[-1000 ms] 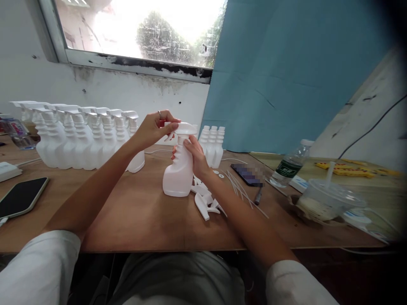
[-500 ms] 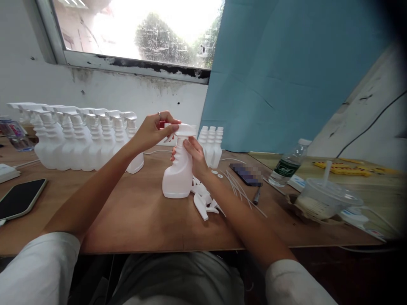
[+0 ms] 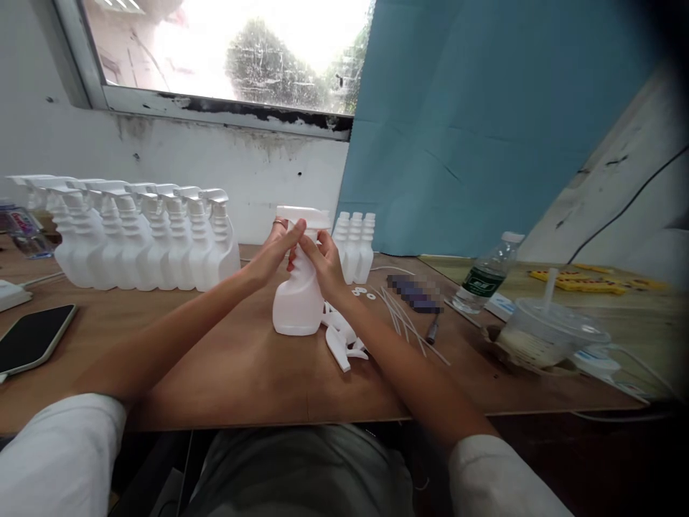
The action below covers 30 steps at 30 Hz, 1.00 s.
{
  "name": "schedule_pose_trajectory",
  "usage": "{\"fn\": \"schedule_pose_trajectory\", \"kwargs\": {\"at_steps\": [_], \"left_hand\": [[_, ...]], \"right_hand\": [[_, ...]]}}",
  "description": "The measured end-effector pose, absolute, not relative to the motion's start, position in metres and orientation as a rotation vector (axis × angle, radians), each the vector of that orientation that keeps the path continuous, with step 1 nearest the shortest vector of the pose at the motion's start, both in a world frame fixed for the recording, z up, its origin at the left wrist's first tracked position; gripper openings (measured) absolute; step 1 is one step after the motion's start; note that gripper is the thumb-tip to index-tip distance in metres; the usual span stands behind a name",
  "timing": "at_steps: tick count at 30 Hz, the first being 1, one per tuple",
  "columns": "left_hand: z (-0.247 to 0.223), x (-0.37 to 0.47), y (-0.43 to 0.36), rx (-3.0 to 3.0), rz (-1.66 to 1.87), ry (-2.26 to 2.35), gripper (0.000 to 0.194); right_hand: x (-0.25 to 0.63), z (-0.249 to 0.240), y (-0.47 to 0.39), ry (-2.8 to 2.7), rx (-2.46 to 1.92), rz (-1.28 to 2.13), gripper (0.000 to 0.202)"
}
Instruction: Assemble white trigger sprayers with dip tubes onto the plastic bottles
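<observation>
Mid-frame, the bottle (image 3: 298,306) stands upright, nozzle pointing left; the left hand's (image 3: 272,253) fingers grip its head, the right's (image 3: 324,267) its neck. Loose triggers (image 3: 339,340) lie just right of its base.

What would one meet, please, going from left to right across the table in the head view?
Row of white spray bottles, held spray bottle, small white bottles, dark phone, water bottle, plastic cup.
</observation>
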<state>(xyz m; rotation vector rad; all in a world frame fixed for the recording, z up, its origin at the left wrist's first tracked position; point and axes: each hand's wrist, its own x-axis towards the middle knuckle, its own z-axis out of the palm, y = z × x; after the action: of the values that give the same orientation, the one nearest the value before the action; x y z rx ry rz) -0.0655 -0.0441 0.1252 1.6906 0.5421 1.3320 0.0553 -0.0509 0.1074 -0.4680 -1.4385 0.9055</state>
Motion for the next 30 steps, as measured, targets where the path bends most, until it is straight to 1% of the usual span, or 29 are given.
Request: {"fn": "schedule_pose_trajectory", "kwargs": {"at_steps": [3, 7, 8, 12, 14, 16, 17, 20, 21, 22, 23, 24, 27, 28, 30], "left_hand": [[0.122, -0.061, -0.043, 1.660, 1.333, 0.569, 0.049], [0.127, -0.069, -0.039, 1.671, 1.320, 0.533, 0.056], [0.127, -0.071, -0.038, 1.674, 1.331, 0.532, 0.058], [0.123, -0.072, -0.034, 1.649, 1.339, 0.663, 0.057], [0.123, -0.073, -0.029, 1.633, 1.366, 0.697, 0.055], [0.125, -0.080, -0.024, 1.676, 1.500, 0.667, 0.054], [0.125, -0.086, -0.022, 1.724, 1.629, 0.649, 0.053], [0.120, -0.109, -0.024, 1.949, 2.105, 0.667, 0.045], [0.115, -0.115, -0.027, 2.055, 2.207, 0.685, 0.041], [0.108, -0.121, -0.031, 2.188, 2.233, 0.685, 0.036], [0.100, -0.124, -0.035, 2.348, 2.166, 0.660, 0.030], [0.092, -0.125, -0.040, 2.518, 2.017, 0.617, 0.025], [0.064, -0.116, -0.048, 2.822, 1.392, 0.542, 0.018], [0.057, -0.112, -0.048, 2.803, 1.283, 0.552, 0.018], [0.044, -0.103, -0.042, 2.626, 1.261, 0.608, 0.015]], "right_hand": [[0.057, 0.105, -0.047, -1.426, -0.452, 0.813, 0.036], [0.056, 0.106, -0.047, -1.456, -0.437, 0.977, 0.035], [0.055, 0.105, -0.047, -1.473, -0.447, 0.975, 0.035], [0.048, 0.102, -0.043, -1.501, -0.562, 0.668, 0.035], [0.044, 0.101, -0.037, -1.526, -0.598, 0.627, 0.035], [0.041, 0.100, -0.029, -1.550, -0.612, 0.656, 0.036], [0.039, 0.101, -0.023, -1.556, -0.630, 0.635, 0.036], [0.032, 0.102, -0.002, -1.579, -0.703, 0.396, 0.031], [0.029, 0.103, 0.007, -1.599, -0.713, 0.310, 0.028], [0.025, 0.103, 0.015, -1.624, -0.715, 0.250, 0.025], [0.020, 0.103, 0.024, -1.643, -0.717, 0.216, 0.024], [0.015, 0.102, 0.032, -1.656, -0.726, 0.204, 0.024], [-0.001, 0.100, 0.051, -1.685, -0.793, 0.231, 0.032], [-0.005, 0.099, 0.057, -1.703, -0.804, 0.243, 0.035], [-0.012, 0.098, 0.066, -1.746, -0.796, 0.276, 0.040]]}}
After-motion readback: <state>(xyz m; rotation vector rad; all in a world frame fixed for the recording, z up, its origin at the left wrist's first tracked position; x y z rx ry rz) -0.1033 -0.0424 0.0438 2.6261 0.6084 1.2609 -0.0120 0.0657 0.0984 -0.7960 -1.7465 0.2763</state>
